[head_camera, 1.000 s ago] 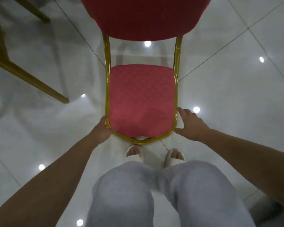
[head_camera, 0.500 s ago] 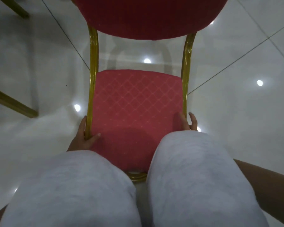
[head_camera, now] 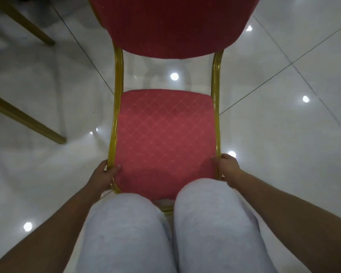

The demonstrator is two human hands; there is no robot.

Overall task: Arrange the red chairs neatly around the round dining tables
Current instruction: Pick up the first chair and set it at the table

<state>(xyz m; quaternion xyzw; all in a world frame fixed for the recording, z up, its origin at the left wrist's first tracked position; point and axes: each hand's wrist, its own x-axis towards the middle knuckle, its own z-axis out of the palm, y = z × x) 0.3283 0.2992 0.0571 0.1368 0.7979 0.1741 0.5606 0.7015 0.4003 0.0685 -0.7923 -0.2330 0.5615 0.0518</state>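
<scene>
A red chair (head_camera: 163,134) with a gold metal frame fills the middle of the view, its padded back at the top and its diamond-patterned seat facing me. My left hand (head_camera: 104,175) grips the left front corner of the seat frame, thumb on the cushion. My right hand (head_camera: 225,167) grips the right side rail near the front. My knees in light grey trousers cover the seat's front edge. No round table is in view.
Gold legs of other furniture (head_camera: 28,121) slant across the left side, one more leg (head_camera: 26,24) at the top left. The glossy white tiled floor (head_camera: 283,144) with light reflections lies open to the right.
Both hands went from touching the seat's front corners to gripping its side rails. The view has pulled back, so the chair's back sits lower in frame and my forearms show again.
</scene>
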